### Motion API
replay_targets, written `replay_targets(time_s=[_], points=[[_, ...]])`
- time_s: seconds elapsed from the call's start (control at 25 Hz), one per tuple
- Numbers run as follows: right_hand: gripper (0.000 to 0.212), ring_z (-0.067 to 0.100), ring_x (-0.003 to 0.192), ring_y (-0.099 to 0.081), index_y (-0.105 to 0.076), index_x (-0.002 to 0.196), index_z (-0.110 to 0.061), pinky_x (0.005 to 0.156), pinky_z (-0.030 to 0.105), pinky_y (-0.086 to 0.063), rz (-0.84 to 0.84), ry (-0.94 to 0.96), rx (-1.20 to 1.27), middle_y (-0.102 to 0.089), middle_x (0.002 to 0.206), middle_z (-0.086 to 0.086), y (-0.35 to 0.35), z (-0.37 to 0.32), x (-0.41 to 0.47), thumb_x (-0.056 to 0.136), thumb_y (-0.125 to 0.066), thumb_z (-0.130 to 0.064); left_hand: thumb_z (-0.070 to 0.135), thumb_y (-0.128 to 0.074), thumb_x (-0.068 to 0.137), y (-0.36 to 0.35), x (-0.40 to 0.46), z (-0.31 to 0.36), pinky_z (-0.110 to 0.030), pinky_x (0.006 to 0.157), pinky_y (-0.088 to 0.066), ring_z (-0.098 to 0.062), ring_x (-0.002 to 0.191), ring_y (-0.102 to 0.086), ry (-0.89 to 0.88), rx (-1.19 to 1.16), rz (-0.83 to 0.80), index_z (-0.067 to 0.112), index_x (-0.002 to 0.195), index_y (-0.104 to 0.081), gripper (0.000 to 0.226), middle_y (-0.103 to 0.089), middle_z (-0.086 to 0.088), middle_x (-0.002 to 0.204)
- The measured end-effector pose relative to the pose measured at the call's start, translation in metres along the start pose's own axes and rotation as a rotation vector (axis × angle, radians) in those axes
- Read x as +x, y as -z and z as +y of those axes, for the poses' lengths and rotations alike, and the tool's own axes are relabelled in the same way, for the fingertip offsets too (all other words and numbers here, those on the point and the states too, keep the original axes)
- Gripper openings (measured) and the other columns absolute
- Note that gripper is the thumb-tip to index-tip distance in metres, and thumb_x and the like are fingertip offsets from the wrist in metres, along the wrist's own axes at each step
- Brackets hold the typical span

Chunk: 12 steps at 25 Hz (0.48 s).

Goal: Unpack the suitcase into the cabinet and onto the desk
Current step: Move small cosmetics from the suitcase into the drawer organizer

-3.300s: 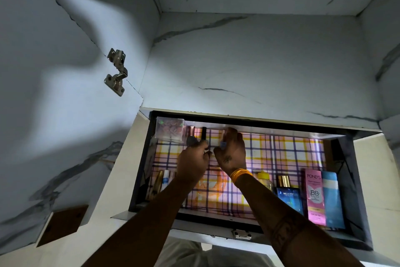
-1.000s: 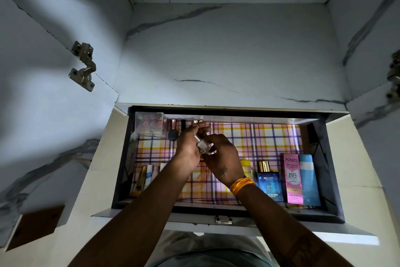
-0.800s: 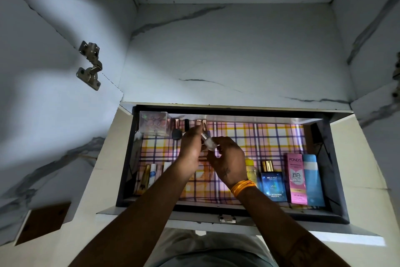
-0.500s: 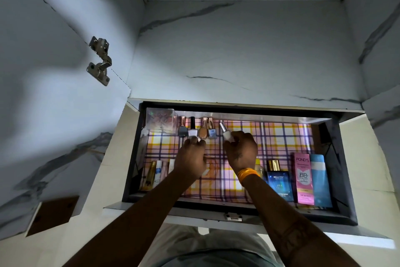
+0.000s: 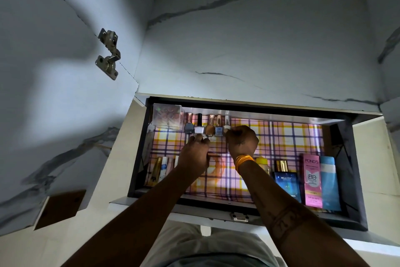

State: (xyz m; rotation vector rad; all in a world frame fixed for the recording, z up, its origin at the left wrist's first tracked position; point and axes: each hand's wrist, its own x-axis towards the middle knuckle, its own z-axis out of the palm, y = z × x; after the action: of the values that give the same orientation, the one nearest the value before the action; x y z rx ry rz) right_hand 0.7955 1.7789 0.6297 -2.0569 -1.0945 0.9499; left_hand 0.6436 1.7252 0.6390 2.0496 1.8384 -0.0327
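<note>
Setting small glass nail-polish bottles [image 5: 203, 126] in a row along the back edge of the plaid-lined cabinet drawer [image 5: 355, 158], beside the clear plastic box [image 5: 167, 116] in the back left corner. Right hand [image 5: 241, 140] curled around the pale, silver-capped bottle [image 5: 226, 123] at the row's right end, apparently just standing it there. Left hand [image 5: 194, 152] with fingertips bunched, touching the white bottle [image 5: 199, 127]; whether pinching it, cannot tell. Next, likely: letting go without tipping neighbours, then fetching more from the suitcase, out of view.

Dim, bluish — bright glare inside the drawer [image 5: 337, 124], wide-angle bowing at edges
</note>
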Motion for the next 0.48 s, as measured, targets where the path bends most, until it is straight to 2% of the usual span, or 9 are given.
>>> replay_targets(time_s=[0.12,0.2,0.28,0.32,0.4,0.48], points=[[0.020,0.017,0.076,-0.060,-0.074,0.087,-0.007,0.070,0.018,-0.038,0.003,-0.019,0.012,-0.075,0.086,0.007,0.000,-0.003,-0.003,0.086,-0.084,-0.025,0.045,-0.059,0.098,0.000,0.000,0.000,-0.033,0.096,-0.048,-0.026,0.123,-0.053,-0.001,-0.020,0.014,0.013,0.130,-0.059,0.046,-0.054,-0.010,0.138],[0.023,0.023,0.077,-0.065,-0.072,0.084,-0.008,0.069,0.021,-0.038,-0.009,0.014,0.008,-0.071,0.080,0.004,0.001,-0.001,-0.005,0.090,-0.079,-0.029,0.035,-0.063,0.098,0.001,0.001,0.001,-0.031,0.097,-0.046,-0.024,0.123,-0.054,0.008,-0.045,0.046,0.014,0.132,-0.058,0.040,-0.056,-0.008,0.137],[0.023,0.026,0.079,-0.068,-0.071,0.082,-0.010,0.068,0.024,-0.044,-0.008,0.119,0.016,-0.071,0.080,0.004,0.009,-0.002,-0.010,0.093,-0.070,-0.030,0.027,-0.065,0.097,0.007,0.001,0.002,-0.027,0.092,-0.045,-0.022,0.116,-0.059,0.015,-0.134,0.080,0.015,0.129,-0.061,0.035,-0.062,-0.005,0.127],[0.021,0.023,0.080,-0.067,-0.071,0.083,-0.011,0.069,0.026,-0.047,-0.012,0.171,0.020,-0.072,0.082,0.004,0.014,-0.005,-0.012,0.092,-0.066,-0.030,0.026,-0.066,0.096,0.013,0.000,0.002,-0.025,0.088,-0.045,-0.022,0.110,-0.063,0.019,-0.196,0.074,0.015,0.124,-0.064,0.029,-0.066,-0.005,0.119],[0.009,0.005,0.077,-0.065,-0.070,0.085,-0.016,0.069,0.022,-0.047,-0.072,0.265,0.068,-0.071,0.083,-0.002,0.025,-0.018,-0.020,0.090,-0.065,-0.021,0.022,-0.069,0.095,0.028,-0.008,-0.005,-0.025,0.084,-0.048,-0.021,0.100,-0.067,0.038,-0.345,0.107,0.013,0.114,-0.070,0.021,-0.071,-0.006,0.109],[0.011,-0.004,0.077,-0.067,-0.069,0.085,-0.017,0.070,0.015,-0.049,-0.204,0.347,0.156,-0.070,0.080,-0.007,0.031,-0.037,-0.030,0.090,-0.066,-0.008,0.019,-0.075,0.092,0.044,-0.023,-0.015,-0.030,0.085,-0.055,-0.017,0.095,-0.069,0.111,-0.565,0.227,0.013,0.107,-0.075,0.016,-0.074,-0.003,0.105]])
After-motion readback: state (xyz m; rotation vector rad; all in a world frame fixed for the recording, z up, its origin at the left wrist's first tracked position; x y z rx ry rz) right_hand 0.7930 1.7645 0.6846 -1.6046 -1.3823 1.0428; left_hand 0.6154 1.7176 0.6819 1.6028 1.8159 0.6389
